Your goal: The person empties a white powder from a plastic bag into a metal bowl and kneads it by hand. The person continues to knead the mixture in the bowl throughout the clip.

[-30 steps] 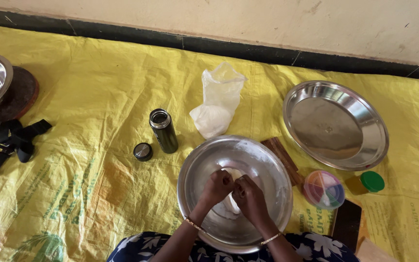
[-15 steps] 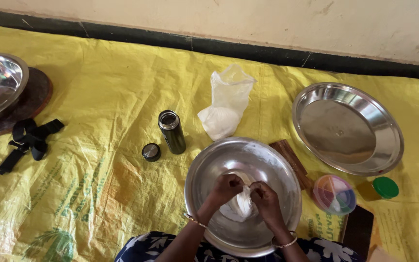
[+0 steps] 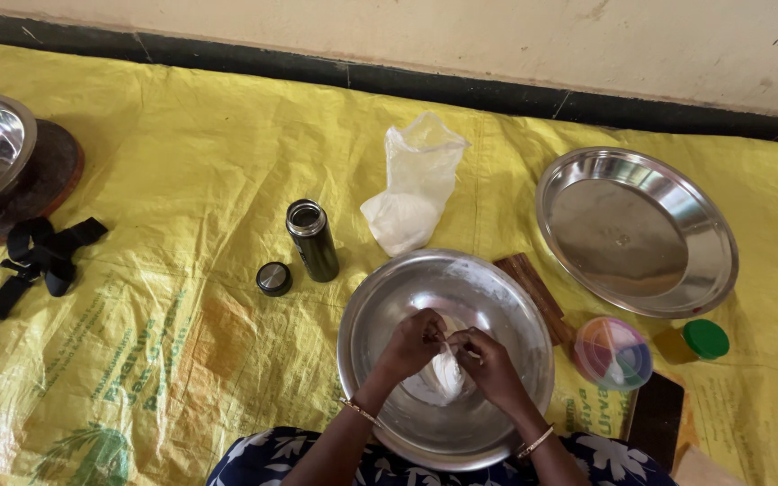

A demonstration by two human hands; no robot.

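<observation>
Left hand [image 3: 414, 342] and right hand [image 3: 488, 363] curled knuckles-up, fingertips meeting, both pinching white dough [image 3: 444, 376] over steel bowl [image 3: 380, 297].

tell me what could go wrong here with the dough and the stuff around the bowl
1. The open dark flask stands upright right beside the steel bowl; an elbow or a bowl shift might tip it.
2. Both the left hand and right hand pull at the white dough, so bits could stick to the fingers or drop.
3. The flour bag lies open and may spill on the yellow mat.
</observation>
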